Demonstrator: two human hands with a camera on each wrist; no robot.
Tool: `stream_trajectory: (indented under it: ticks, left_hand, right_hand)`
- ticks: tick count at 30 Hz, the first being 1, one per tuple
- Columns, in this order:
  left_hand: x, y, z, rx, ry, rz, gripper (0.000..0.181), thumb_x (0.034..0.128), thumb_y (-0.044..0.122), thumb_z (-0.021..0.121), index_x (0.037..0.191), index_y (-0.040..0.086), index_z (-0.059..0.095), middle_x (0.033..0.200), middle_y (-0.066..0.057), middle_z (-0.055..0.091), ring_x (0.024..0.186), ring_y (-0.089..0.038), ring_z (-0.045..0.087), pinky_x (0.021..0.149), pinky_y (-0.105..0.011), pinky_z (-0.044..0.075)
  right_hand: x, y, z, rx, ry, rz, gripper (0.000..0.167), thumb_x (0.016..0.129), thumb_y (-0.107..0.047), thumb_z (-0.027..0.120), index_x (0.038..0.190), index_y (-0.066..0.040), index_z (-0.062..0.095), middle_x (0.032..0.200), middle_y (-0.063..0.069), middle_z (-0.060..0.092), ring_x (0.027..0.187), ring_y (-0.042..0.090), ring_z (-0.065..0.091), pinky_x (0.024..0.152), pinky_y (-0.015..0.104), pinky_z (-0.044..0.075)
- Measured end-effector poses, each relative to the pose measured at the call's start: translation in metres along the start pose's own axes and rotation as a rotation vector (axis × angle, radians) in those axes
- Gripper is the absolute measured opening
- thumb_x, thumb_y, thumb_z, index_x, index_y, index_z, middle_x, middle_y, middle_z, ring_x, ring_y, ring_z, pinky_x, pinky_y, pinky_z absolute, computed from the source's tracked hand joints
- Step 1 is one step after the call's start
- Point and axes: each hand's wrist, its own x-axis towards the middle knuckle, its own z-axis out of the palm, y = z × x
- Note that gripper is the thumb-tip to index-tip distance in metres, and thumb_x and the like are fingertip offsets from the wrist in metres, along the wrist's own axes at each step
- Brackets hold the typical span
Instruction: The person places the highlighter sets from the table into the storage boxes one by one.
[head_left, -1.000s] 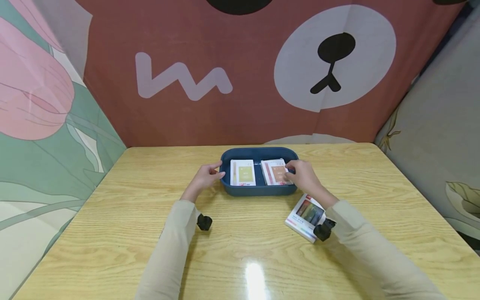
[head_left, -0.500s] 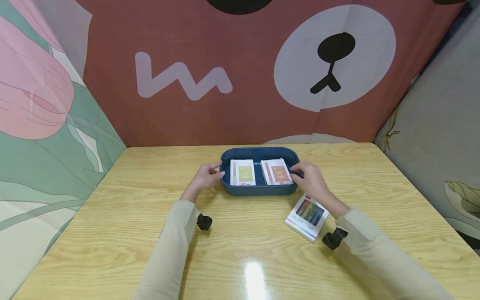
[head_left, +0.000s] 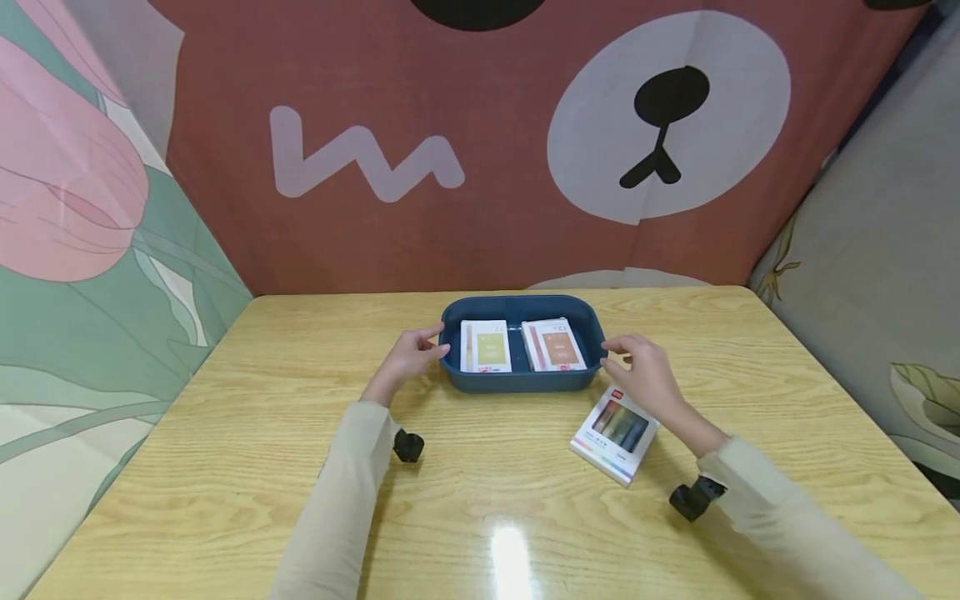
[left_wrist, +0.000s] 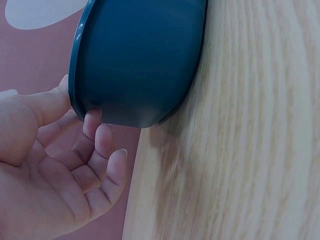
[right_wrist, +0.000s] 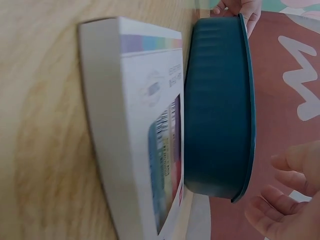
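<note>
While gripping a blue tray (head_left: 517, 382) by its left end with the curled left hand (head_left: 406, 355), holds the right hand (head_left: 649, 373) relaxed, loosely bent, just beside the right end. Shows inside the tray, side by side, a yellow-panelled box (head_left: 486, 347) and an orange-panelled box (head_left: 555, 345), and slantwise on the wooden table (head_left: 225, 467) in front, a white windowed box (head_left: 617, 437).

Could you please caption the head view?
Left hand holds a bin of boxes; right hand beside it, another box in front.
</note>
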Motion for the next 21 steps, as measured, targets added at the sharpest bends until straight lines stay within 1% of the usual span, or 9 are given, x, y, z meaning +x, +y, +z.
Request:
stream_trajectory:
  ticks: [4, 11, 14, 18, 21]
  left_hand:
    - [0.001, -0.001, 0.000, -0.004, -0.001, -0.005, 0.049, 0.0898, 0.017, 0.055, 0.136, 0.013, 0.040, 0.086, -0.011, 0.051, 0.055, -0.012, 0.038, 0.058, -0.032, 0.039]
    - [0.001, -0.002, 0.000, -0.005, 0.001, 0.000, 0.049, 0.0895, 0.017, 0.056, 0.136, 0.013, 0.040, 0.088, -0.012, 0.052, 0.058, -0.013, 0.039, 0.059, -0.032, 0.039]
    - [0.001, -0.002, 0.000, -0.005, 0.001, 0.002, 0.049, 0.0895, 0.017, 0.056, 0.136, 0.013, 0.040, 0.089, -0.012, 0.053, 0.064, -0.018, 0.043, 0.059, -0.032, 0.040]
    - [0.001, -0.001, 0.000, -0.006, -0.003, 0.005, 0.049, 0.0897, 0.017, 0.055, 0.136, 0.013, 0.040, 0.091, -0.013, 0.053, 0.077, -0.027, 0.046, 0.059, -0.030, 0.040]
    - [0.000, -0.001, 0.000, -0.006, -0.004, 0.007, 0.049, 0.0898, 0.017, 0.055, 0.136, 0.012, 0.040, 0.093, -0.014, 0.053, 0.082, -0.030, 0.047, 0.060, -0.030, 0.040]
  right_hand:
    - [-0.005, 0.003, -0.003, 0.003, 0.006, 0.002, 0.021, 0.077, 0.004, 0.063, 0.097, 0.012, 0.061, 0.094, 0.024, 0.060, 0.086, 0.035, 0.056, 0.072, 0.046, 0.047]
    - [-0.014, 0.004, -0.007, 0.004, -0.013, 0.019, 0.021, 0.076, 0.004, 0.064, 0.095, 0.012, 0.062, 0.092, 0.024, 0.060, 0.085, 0.035, 0.056, 0.072, 0.046, 0.047]
    - [-0.019, 0.006, -0.010, 0.002, -0.023, 0.015, 0.020, 0.076, 0.005, 0.065, 0.094, 0.011, 0.062, 0.090, 0.024, 0.060, 0.084, 0.035, 0.057, 0.070, 0.046, 0.048]
    - [-0.026, 0.009, -0.013, -0.007, -0.048, 0.022, 0.020, 0.075, 0.004, 0.065, 0.094, 0.011, 0.062, 0.089, 0.023, 0.060, 0.083, 0.035, 0.056, 0.069, 0.045, 0.048]
    - [-0.030, 0.012, -0.014, -0.010, -0.071, 0.041, 0.021, 0.076, 0.004, 0.064, 0.095, 0.011, 0.062, 0.091, 0.024, 0.060, 0.084, 0.035, 0.056, 0.070, 0.045, 0.047]
